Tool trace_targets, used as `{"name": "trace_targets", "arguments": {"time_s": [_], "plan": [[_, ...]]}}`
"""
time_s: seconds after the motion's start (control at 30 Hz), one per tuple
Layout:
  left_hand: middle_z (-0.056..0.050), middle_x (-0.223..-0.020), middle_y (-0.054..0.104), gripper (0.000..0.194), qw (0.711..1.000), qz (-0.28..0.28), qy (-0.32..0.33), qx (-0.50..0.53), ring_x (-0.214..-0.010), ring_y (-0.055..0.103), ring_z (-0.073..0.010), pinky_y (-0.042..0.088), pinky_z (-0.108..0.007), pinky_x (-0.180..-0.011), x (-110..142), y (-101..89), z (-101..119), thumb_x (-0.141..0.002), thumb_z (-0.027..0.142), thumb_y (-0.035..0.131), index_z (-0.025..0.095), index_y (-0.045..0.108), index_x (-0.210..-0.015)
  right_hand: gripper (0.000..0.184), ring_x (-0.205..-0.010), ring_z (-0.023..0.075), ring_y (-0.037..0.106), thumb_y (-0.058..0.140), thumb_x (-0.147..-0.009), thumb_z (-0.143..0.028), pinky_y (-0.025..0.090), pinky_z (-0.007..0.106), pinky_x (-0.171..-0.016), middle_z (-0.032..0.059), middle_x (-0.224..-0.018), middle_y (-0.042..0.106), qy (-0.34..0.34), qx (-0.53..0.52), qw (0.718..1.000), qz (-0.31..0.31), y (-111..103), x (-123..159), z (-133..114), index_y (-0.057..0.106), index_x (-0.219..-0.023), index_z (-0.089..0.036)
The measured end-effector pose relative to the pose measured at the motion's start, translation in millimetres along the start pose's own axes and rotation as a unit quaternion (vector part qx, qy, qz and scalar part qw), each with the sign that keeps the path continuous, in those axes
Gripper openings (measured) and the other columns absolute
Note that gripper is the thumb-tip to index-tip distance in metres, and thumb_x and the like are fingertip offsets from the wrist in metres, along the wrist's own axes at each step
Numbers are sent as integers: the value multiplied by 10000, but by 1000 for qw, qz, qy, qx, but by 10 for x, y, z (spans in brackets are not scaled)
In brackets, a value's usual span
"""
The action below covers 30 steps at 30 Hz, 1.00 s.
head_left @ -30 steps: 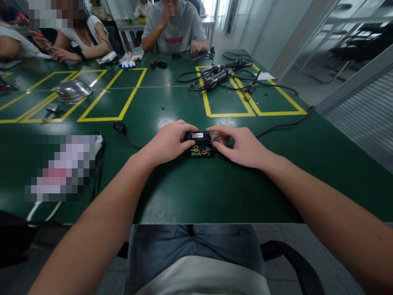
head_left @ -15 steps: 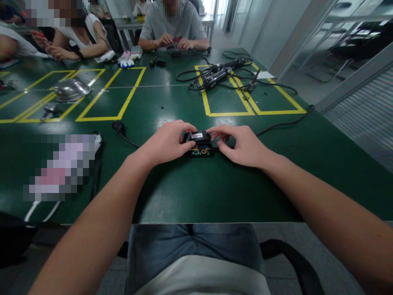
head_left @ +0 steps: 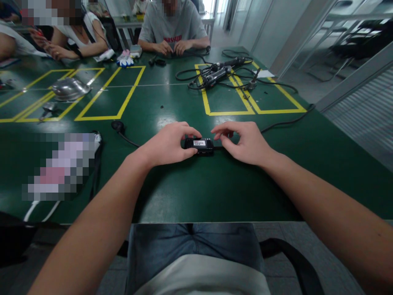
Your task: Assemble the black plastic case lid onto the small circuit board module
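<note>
Black case [head_left: 208, 144] is gripped at its left end by the left fingers [head_left: 190, 152], seemingly for steadiness; the right fingers [head_left: 217, 132], loosely curled, are held just beside it.

The table [head_left: 196, 192] is deep green, marked with bright yellow tape [head_left: 132, 92] in outlined rectangles. The small box [head_left: 205, 144] is black with a white label [head_left: 199, 143] (dark print on it), and the jeans [head_left: 159, 246] are faded blue.
</note>
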<state>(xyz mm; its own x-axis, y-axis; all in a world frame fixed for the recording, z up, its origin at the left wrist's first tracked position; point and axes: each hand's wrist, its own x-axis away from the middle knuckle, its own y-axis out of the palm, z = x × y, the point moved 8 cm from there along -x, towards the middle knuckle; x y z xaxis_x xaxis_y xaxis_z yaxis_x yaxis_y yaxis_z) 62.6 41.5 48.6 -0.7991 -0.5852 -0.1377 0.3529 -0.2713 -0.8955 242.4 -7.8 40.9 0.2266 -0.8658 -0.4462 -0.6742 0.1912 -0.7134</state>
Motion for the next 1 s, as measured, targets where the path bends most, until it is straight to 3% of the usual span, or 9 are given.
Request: {"name": "trace_targets", "arguments": {"time_s": [0.17, 0.33, 0.67, 1.0], "plan": [[-83, -1128, 812, 410, 1000, -14, 3, 10, -979, 755, -273, 595, -417, -974, -3, 51, -13, -900, 342, 793, 236, 866, -1290, 309, -865, 287, 797, 644, -900, -170, 632, 428, -819, 74, -994, 892, 0, 11, 1000, -18, 23, -10, 8, 871, -1098, -241], [-76, -1139, 812, 410, 1000, -21, 0, 16, -993, 759, -268, 593, -402, -980, 1, 67, -25, -899, 340, 813, 245, 866, -1294, 227, -830, 257, 759, 666, -990, -258, 600, 395, -800, 89, -1021, 874, -11, 14, 999, -48, 103, -10, 4, 875, -1075, -229], [-57, -1095, 788, 407, 999, -24, -8, 40, -934, 733, -237, 580, -369, -933, -8, 100, -83, -913, 364, 845, 252, 867, -1303, 189, -880, 257, 757, 729, -1024, -356, 575, 369, -788, 81, -1012, 857, 22, -3, 996, -85, 201, -29, 145, 883, -1038, -246], [-67, -1101, 765, 397, 999, -32, -11, 4, -964, 740, -259, 582, -392, -954, -27, 118, -56, -904, 337, 861, 231, 850, -1286, 190, -991, 326, 791, 686, -1033, -276, 556, 489, -957, 119, -1084, 883, -45, 107, 990, -86, 228, -31, -35, 871, -1048, -236]]}}
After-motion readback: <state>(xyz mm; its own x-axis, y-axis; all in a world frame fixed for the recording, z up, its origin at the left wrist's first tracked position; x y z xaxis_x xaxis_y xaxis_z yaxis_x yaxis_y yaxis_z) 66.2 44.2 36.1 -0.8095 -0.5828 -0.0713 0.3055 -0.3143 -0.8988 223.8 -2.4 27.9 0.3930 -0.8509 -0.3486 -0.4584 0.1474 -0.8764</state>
